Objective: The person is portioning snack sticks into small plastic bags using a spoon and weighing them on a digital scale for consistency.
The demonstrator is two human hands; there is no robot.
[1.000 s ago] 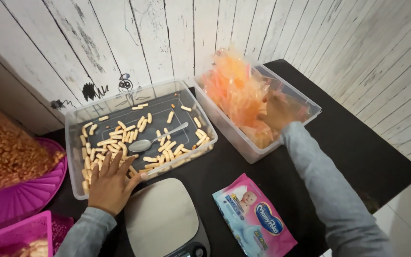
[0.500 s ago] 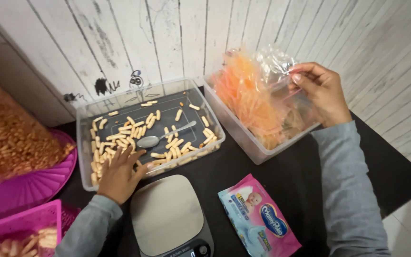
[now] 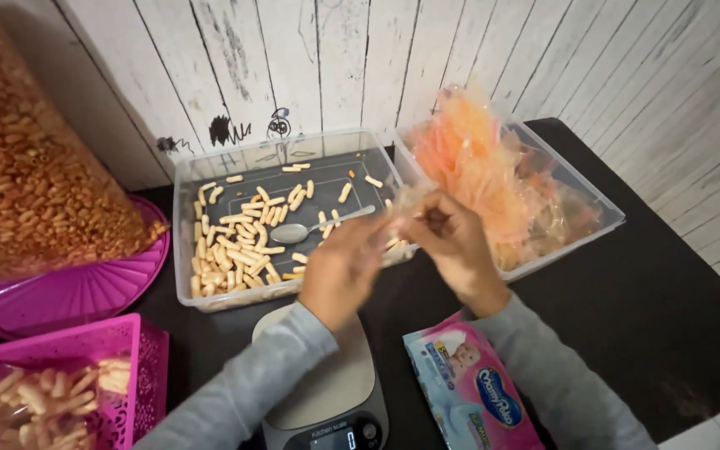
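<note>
Above the kitchen scale, both hands, left and right, pinch a small clear plastic bag; thin, limp, probably slippery, best gripped at its mouth edges.

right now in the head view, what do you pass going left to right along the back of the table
big bag of snacks → clear tub with snack sticks and a spoon → clear tub of orange-tinted plastic bags
</note>
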